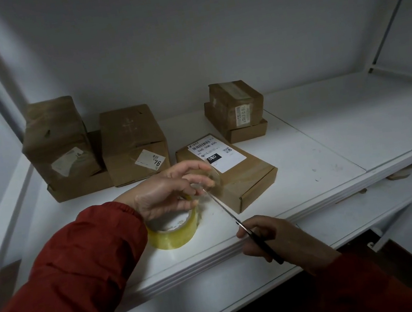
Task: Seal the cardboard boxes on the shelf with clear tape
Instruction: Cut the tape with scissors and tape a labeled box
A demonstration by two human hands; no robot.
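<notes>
A roll of clear yellowish tape (175, 233) lies flat on the white shelf (320, 145). My left hand (169, 189) hovers over the roll and pinches a pulled-out strip of clear tape (211, 179) between thumb and fingers. My right hand (273, 237) grips black-handled scissors (231, 210), whose blades point up-left and meet the strip. Just behind the strip lies a flat cardboard box with a white shipping label (231, 168).
More cardboard boxes stand at the back: a tall one on a flat one (60, 142) at left, a middle box (133, 143), and a stacked pair (238, 109) at right. A lower shelf (248, 285) juts out below. Shelf posts rise on both sides.
</notes>
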